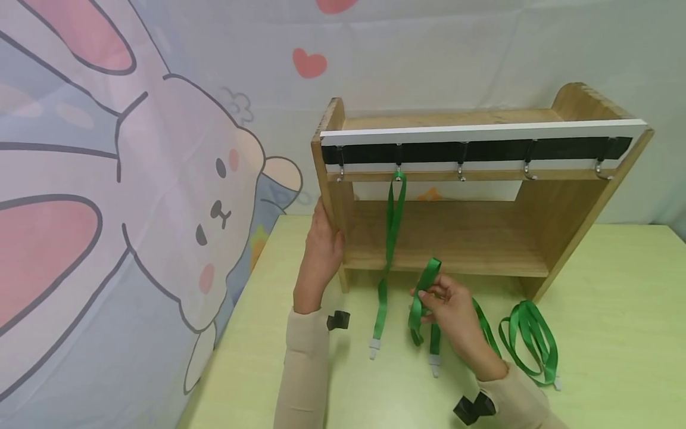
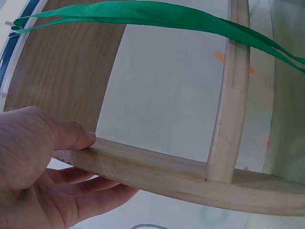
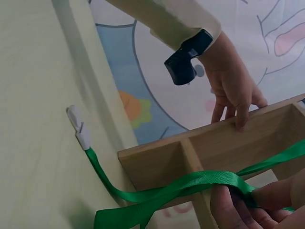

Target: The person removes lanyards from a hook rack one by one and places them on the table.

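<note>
Green strap [image 1: 423, 292] is pinched by the right hand [image 1: 455, 316] at lower centre; the wooden rack [image 1: 461, 232] is gripped by the left hand [image 1: 321, 250].

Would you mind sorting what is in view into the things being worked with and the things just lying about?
In hand:
- wooden rack, its side panel gripped by the left hand
- green lanyard pinched by the right hand
- hook rail
- hung lanyard, on the second hook

Lying about:
- coiled lanyard on the table
- cartoon backdrop
</note>
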Demonstrator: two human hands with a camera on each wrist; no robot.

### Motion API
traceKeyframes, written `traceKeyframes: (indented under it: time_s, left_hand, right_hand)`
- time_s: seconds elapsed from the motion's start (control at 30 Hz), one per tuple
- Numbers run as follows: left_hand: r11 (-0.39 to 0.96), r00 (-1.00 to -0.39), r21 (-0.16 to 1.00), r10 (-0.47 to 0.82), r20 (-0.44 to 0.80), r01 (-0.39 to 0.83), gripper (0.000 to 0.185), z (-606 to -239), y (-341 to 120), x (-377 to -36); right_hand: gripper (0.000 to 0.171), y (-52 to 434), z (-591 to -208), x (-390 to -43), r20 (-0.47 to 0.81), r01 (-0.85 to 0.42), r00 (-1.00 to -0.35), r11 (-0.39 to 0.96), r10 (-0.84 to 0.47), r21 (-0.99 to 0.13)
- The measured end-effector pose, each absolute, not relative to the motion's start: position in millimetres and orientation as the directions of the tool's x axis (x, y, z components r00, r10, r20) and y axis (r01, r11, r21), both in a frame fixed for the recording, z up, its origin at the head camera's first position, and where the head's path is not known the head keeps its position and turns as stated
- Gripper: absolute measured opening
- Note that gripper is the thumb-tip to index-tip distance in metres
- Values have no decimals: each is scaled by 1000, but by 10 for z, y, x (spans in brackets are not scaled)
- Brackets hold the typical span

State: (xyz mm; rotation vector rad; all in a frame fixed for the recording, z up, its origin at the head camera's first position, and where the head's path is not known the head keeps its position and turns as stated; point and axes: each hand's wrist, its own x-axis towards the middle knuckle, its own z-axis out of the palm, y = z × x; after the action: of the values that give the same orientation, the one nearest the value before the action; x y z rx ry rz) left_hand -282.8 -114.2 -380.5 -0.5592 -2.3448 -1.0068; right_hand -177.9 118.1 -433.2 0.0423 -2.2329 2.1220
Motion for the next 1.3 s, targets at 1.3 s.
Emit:
traceKeyframes:
  time_s: [1.3]
  left_hand:
    - [634, -778, 540, 162, 606, 553, 70, -3819, -1155, -2829]
  right_hand:
    - [19, 1295, -4769, -1848, 25, 3, -997, 372, 71, -928]
